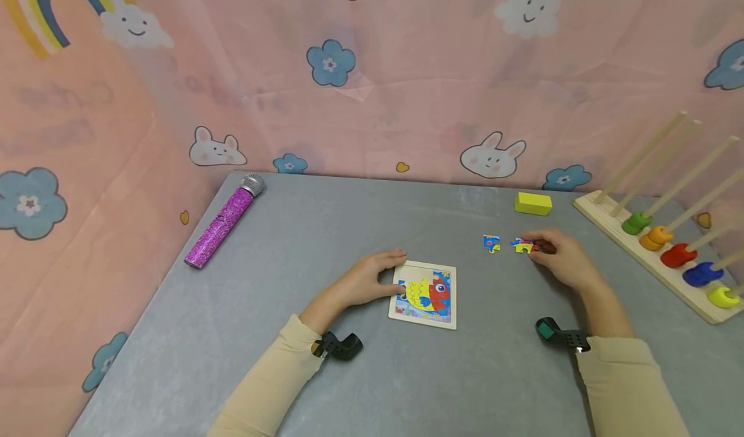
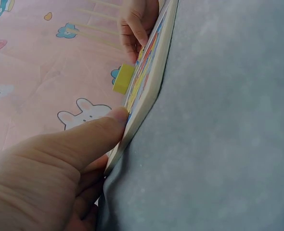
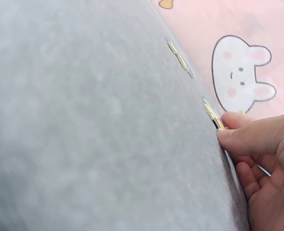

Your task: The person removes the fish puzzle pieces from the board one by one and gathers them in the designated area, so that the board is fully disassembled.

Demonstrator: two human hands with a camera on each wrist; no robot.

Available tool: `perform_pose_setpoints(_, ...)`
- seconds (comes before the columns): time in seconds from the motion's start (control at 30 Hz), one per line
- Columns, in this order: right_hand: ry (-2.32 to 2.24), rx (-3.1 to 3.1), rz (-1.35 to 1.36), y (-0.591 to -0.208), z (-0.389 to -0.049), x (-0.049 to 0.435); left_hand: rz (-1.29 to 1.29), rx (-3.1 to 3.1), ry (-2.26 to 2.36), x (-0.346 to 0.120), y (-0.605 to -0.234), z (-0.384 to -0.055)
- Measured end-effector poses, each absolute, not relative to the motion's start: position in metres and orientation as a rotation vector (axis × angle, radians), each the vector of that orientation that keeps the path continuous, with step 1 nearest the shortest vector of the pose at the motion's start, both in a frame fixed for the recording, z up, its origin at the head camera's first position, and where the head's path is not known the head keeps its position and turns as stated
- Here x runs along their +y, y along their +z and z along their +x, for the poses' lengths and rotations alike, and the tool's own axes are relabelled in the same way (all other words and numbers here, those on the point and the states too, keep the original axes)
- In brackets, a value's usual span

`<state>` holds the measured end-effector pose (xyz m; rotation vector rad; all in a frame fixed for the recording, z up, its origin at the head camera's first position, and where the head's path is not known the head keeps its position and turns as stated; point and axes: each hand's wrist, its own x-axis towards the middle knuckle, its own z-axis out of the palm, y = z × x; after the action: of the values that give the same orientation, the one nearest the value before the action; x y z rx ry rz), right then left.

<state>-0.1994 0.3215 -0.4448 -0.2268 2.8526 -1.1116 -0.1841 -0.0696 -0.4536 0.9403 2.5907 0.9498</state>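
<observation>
A square wooden jigsaw puzzle board lies flat on the table, showing a yellow and red fish. My left hand holds it at the left side, thumb on the face near the edge and fingers by the upper left corner. In the left wrist view the thumb presses the board's rim. To the right, my right hand pinches a small puzzle piece between thumb and fingers, low over the table. Another blue puzzle piece lies just left of it. Part of the pinched piece is hidden by the fingertips.
Behind the right hand sits a yellow block. A wooden peg stand with coloured rings occupies the table's right side. A glittery purple microphone lies at the far left. The grey table meets a pink patterned cloth at the back.
</observation>
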Motion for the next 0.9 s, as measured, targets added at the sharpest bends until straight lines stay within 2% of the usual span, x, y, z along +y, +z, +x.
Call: perform_pose_setpoints(0.9, -1.285, 2.821, -0.151, -0.4481, -0.1911, 0.3267, 0.95, 2.602, 0.927, -0.0697, -0.4546, -0.1849)
